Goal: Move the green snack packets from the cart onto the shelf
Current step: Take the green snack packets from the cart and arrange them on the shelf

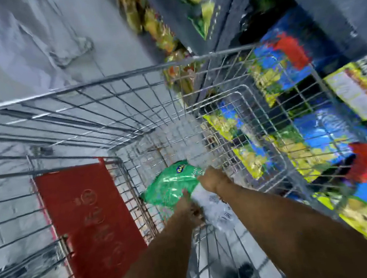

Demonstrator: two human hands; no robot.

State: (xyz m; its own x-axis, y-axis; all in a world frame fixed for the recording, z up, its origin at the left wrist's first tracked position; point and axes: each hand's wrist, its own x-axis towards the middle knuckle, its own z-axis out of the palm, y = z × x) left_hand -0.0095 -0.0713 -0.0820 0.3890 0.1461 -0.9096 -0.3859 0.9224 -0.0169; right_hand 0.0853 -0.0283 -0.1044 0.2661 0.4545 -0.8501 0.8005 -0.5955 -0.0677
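A green snack packet (170,183) lies deep inside the wire cart (107,79), near its bottom. Both of my arms reach down into the basket. My right hand (213,179) is closed on the packet's right edge. My left hand (191,208) grips it from below, partly hidden under the plastic. A pale, shiny packet back (216,210) shows between my two hands. The dark shelf (313,3) rises on the right of the cart. The whole view is motion-blurred.
A red child-seat flap (89,222) sits at the cart's left end. Blue, yellow and red snack bags (283,59) fill the shelf on the right, seen through the cart wires. Yellow-green packets (153,25) hang further along the aisle. Grey floor (29,42) lies left.
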